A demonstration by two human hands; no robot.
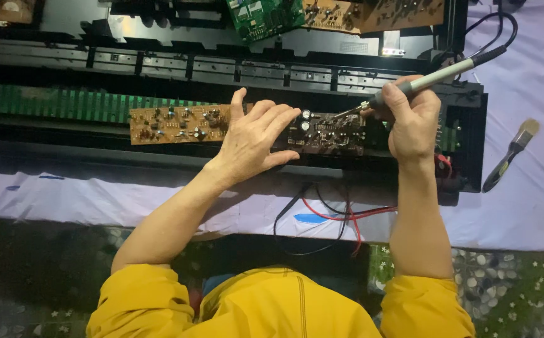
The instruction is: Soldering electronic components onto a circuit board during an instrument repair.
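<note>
Right hand point(413, 119) in a closed grip around a soldering iron point(431, 78), held like a pen, handle rising up and to the right, cord trailing off toward the top right corner. Iron's tip point(353, 111) slanting down and to the left, at or just above the right part of a dark circuit board point(328, 133); contact too small to tell. Left hand point(256, 141) flat and open, fingers point(278, 119) spread, palm pressing down on the same board just left of the tip, clamped on nothing. Board long from left to right, lying in a black chassis point(466, 138), with a brown board point(178, 123) at its left end and a green strip point(65, 103) further left. Right hand nearer the tip's spot, left hand close beside it. Red and black wires point(341, 216) hanging below toward the yellow sleeves point(146, 300). Paintbrush point(511, 153) well apart on the lilac cloth point(535, 206) to the right. More boards point(265, 15) along the top edge
</note>
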